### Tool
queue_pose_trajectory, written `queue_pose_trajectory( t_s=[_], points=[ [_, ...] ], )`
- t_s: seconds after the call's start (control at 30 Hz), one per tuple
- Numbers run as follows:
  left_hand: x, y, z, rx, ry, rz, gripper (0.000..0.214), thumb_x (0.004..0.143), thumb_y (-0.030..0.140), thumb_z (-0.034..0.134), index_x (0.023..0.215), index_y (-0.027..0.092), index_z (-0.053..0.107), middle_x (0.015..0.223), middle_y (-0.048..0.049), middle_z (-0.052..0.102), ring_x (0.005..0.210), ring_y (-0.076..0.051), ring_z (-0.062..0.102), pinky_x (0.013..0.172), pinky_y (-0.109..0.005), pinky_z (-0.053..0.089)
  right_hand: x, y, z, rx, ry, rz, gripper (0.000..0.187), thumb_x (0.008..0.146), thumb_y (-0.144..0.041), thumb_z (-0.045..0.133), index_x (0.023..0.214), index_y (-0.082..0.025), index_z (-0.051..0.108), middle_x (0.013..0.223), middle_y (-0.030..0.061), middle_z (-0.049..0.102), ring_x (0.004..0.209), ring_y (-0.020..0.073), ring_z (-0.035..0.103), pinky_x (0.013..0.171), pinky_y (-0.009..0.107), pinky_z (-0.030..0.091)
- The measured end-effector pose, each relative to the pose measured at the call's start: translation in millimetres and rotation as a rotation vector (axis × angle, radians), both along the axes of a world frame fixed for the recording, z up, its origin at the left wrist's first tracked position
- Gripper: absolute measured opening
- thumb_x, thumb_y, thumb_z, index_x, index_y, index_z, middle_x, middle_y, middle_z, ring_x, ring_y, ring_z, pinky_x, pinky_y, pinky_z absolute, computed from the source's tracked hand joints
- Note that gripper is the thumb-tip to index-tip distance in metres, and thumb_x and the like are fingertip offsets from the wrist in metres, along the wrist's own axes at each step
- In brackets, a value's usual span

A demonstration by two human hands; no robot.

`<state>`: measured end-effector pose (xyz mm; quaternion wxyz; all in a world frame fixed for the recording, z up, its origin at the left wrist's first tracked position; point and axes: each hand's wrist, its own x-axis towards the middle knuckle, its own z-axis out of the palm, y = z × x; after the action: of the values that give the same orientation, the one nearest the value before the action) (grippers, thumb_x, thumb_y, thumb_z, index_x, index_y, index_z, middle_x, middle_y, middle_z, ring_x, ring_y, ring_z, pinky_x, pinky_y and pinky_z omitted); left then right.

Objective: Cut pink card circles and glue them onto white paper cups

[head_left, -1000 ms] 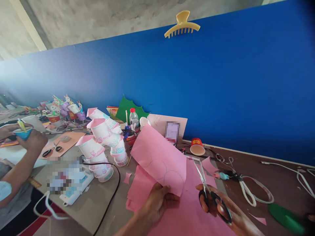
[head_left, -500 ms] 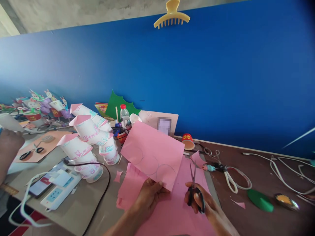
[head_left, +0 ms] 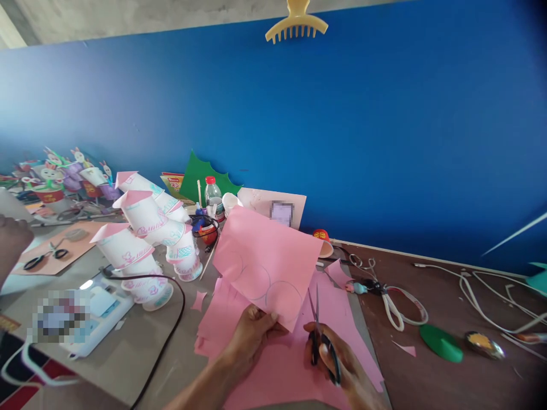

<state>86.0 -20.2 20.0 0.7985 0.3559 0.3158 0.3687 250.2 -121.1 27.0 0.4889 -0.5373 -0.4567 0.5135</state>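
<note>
My left hand [head_left: 254,330] pinches the lower edge of a pink paper sheet [head_left: 273,250], which is tilted up and carries pencil-drawn circles along its lower part. In my right hand [head_left: 337,353] is a pair of scissors [head_left: 318,336] with dark handles, the blades pointing up and slightly parted. Their tips are close to the sheet's right edge; whether they touch it I cannot tell. Beneath both hands lies more pink paper [head_left: 277,381], with ragged cut edges on its left side.
Stacked decorated paper cups [head_left: 141,256] with pink cone tops stand at left, near a power strip [head_left: 102,319] and a black cable [head_left: 182,307]. Another person's hand [head_left: 15,233] is at far left, by other scissors [head_left: 47,256]. At right lie white cables [head_left: 474,290] and a green cone [head_left: 442,341].
My right hand has brought the scissors left, nearer the sheet's right edge. The pink sheet has turned slightly in my left hand, and the view has shifted a little.
</note>
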Motion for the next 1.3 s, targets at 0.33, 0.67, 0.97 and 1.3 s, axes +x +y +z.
queue_pose_trajectory(
  t_s=[0.33, 0.67, 0.97, 1.3],
  points=[
    [4.2, -5.6, 0.6, 0.118, 0.097, -0.064, 0.026, 0.074, 0.035, 0.069, 0.076, 0.009, 0.067, 0.072, -0.0078, 0.066, 0.07, -0.017, 0.062, 0.076, -0.033, 0.05, -21.1, -4.2, -5.1, -0.013, -0.069, -0.088, 0.06, 0.076, -0.072, 0.045, 0.107, -0.022, 0.056, 0.067, 0.0013, 0.052, 0.056, 0.0152, 0.045, 0.047, 0.025, 0.036],
    [3.9, -8.2, 12.6, 0.227, 0.159, -0.116, 0.029, 0.074, 0.039, 0.067, 0.075, 0.009, 0.067, 0.071, -0.0081, 0.069, 0.068, -0.019, 0.063, 0.071, -0.031, 0.05, -20.9, -0.7, -3.3, 0.025, -0.14, -0.119, 0.046, 0.081, -0.067, 0.042, 0.084, -0.023, 0.056, 0.064, 0.0002, 0.049, 0.056, 0.0157, 0.042, 0.049, 0.025, 0.037],
    [6.9, -10.6, 16.9, 0.213, 0.106, -0.181, 0.031, 0.074, 0.039, 0.067, 0.078, 0.008, 0.068, 0.069, -0.0103, 0.069, 0.066, -0.022, 0.065, 0.071, -0.036, 0.05, -18.8, 3.0, -5.6, 0.095, -0.176, -0.049, 0.037, 0.089, -0.056, 0.037, 0.088, -0.02, 0.049, 0.069, -0.0015, 0.046, 0.065, 0.0149, 0.044, 0.059, 0.025, 0.039],
    [9.2, -10.6, 16.5, 0.173, 0.178, -0.129, 0.035, 0.067, 0.044, 0.071, 0.072, 0.01, 0.067, 0.065, -0.0079, 0.069, 0.064, -0.021, 0.064, 0.071, -0.033, 0.051, -21.6, 3.5, -6.5, 0.119, -0.153, -0.093, 0.038, 0.09, -0.055, 0.037, 0.08, -0.02, 0.05, 0.066, -0.0011, 0.049, 0.06, 0.0136, 0.044, 0.055, 0.024, 0.037]
  ],
)
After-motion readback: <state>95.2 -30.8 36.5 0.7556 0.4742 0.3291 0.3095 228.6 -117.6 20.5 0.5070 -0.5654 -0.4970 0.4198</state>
